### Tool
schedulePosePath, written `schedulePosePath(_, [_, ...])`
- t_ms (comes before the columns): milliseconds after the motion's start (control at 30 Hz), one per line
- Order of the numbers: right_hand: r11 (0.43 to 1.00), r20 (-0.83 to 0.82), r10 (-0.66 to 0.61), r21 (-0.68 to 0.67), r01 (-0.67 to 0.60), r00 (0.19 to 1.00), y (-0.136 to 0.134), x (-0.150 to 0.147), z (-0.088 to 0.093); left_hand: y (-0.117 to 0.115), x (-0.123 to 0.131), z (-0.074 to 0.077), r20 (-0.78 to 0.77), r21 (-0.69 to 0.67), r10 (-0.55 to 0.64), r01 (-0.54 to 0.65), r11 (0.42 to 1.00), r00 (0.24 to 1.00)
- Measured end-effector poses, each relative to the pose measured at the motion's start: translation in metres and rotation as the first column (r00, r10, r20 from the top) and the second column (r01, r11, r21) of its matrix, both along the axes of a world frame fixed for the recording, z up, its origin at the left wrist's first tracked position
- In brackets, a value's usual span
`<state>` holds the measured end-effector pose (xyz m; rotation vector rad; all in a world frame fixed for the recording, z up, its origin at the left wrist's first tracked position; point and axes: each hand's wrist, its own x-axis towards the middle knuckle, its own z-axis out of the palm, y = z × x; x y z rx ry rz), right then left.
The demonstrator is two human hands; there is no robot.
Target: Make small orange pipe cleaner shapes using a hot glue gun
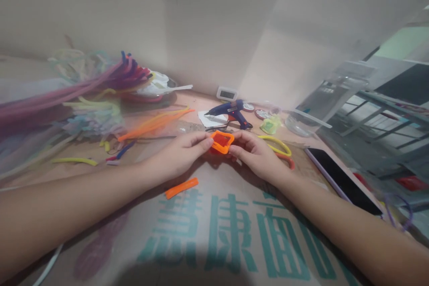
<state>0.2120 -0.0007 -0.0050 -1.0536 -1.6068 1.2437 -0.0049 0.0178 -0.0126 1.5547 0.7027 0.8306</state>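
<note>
Between my two hands is a small four-cornered orange frame (220, 148), which looks bent from fuzzy craft stem, with a reddish inside. My left hand (182, 152) pinches its left side between thumb and fingers. At the right side, the thumb and fingertips of my right hand (255, 152) are closed on the same frame. Below it, a short flat orange strip (182, 188) lies on the printed cardboard surface (201, 250), nearest to my left hand. Some fingertips are hidden behind the frame.
Behind my hands lies a blue glue gun (234, 109) on white paper, near a small digital display (227, 94). Bundles of coloured fuzzy stems (90, 85) fill the left. A yellow loop (278, 145) and a phone (342, 178) are at right, beside the table edge.
</note>
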Motion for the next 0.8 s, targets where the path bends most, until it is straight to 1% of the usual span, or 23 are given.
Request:
schedulePosePath(67, [0.998, 0.011, -0.053, 0.031, 0.052, 0.999, -0.0021, -0.0013, 0.0011, -0.0006, 0.0001, 0.0012, 0.022, -0.012, -0.031, 0.031, 0.999, 0.999])
schedulePosePath(133, [0.994, 0.031, -0.087, 0.068, 0.084, 0.996, -0.0026, -0.0022, 0.0029, -0.0010, 0.0002, 0.0024, 0.076, -0.044, -0.047, 0.050, 0.998, 0.996])
schedulePosePath(200, [0.991, 0.043, -0.101, 0.088, 0.097, 0.994, -0.0023, -0.0025, 0.0047, -0.0008, 0.0000, 0.0032, 0.138, -0.068, -0.058, 0.067, 0.995, 0.989])
schedulePosePath(267, [0.991, 0.051, -0.109, 0.086, 0.104, 0.993, -0.0020, -0.0025, 0.0058, -0.0002, -0.0004, 0.0034, 0.158, -0.064, -0.057, 0.068, 0.996, 0.986])
schedulePosePath(367, [0.991, 0.061, -0.108, 0.089, 0.103, 0.992, -0.0021, -0.0026, 0.0064, -0.0003, -0.0011, 0.0033, 0.109, -0.046, -0.023, 0.028, 0.999, 0.994])
schedulePosePath(467, [0.990, 0.077, -0.085, 0.120, 0.075, 0.993, -0.0021, -0.0026, 0.0064, -0.0028, -0.0008, 0.0041, 0.065, -0.068, 0.006, -0.002, 0.998, 0.998])
schedulePosePath(600, [0.994, 0.053, -0.018, 0.107, 0.012, 0.998, -0.0013, -0.0021, 0.0046, -0.0055, 0.0013, 0.0061, 0.097, -0.052, 0.031, -0.026, 0.998, 0.995])
schedulePosePath(733, [0.995, 0.053, -0.009, 0.102, 0.003, 0.999, -0.0014, -0.0017, 0.0016, -0.0039, 0.0015, 0.0059, 0.113, 0.017, 0.157, -0.159, 0.987, 0.981])
schedulePosePath(800, [0.996, 0.060, -0.012, 0.093, 0.006, 0.998, -0.0021, -0.0019, 0.0013, -0.0024, 0.0006, 0.0049, 0.093, 0.041, 0.195, -0.199, 0.979, 0.976])
